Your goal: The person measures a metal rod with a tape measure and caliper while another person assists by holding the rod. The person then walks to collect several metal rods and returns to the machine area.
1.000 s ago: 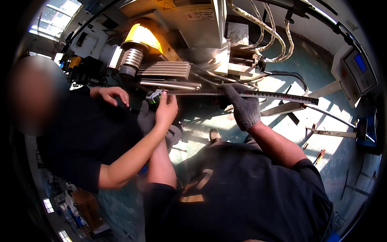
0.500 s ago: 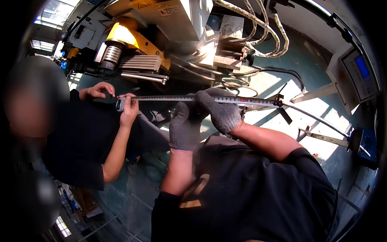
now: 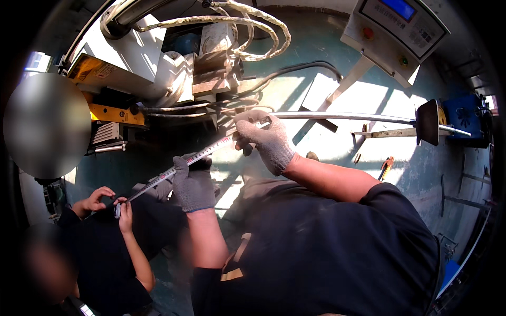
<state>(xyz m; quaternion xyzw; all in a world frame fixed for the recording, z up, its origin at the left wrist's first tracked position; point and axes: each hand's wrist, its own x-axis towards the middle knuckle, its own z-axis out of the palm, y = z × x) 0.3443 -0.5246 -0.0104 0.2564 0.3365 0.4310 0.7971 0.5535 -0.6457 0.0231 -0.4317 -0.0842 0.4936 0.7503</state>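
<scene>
Nearest: dark shirt of the wearer fills the lower frame from 5 to 7 o'clock, both forearms rising out of it.

Left hand (image 3: pixel 193 185), grey knit glove, just left of centre. Fingers curled down over the tape measure blade (image 3: pixel 179 167); a closed grasp on the blade, thumb side hidden.

Right hand (image 3: pixel 266 141), same grey glove, just above centre at about 12 o'clock from the left hand. Fingertips pinch the upper end of the blade, close against the steel rod (image 3: pixel 342 117); whether blade and rod touch, cannot tell.

Blade runs as a slanted line from 8 o'clock up toward centre, yellowish with fine markings, taut between the hands.

At 8 o'clock: a co-worker's hand (image 3: pixel 124 215) holds the low end of the blade, a second co-worker's hand (image 3: pixel 95 199) just beside it. Dark sleeves; the person sits low at 7 to 8 o'clock.

Farther: rod extends from centre out to 3 o'clock, passing a dark stop plate (image 3: pixel 427 122) and a blue unit (image 3: pixel 464 117).

Green floor (image 3: pixel 421 174) sunlit at 3 to 4 o'clock.

Machine with yellow part (image 3: pixel 113 113) at 10 o'clock, braided hoses (image 3: pixel 253 23) at 12, grey control panel (image 3: pixel 395 23) at 1.
</scene>
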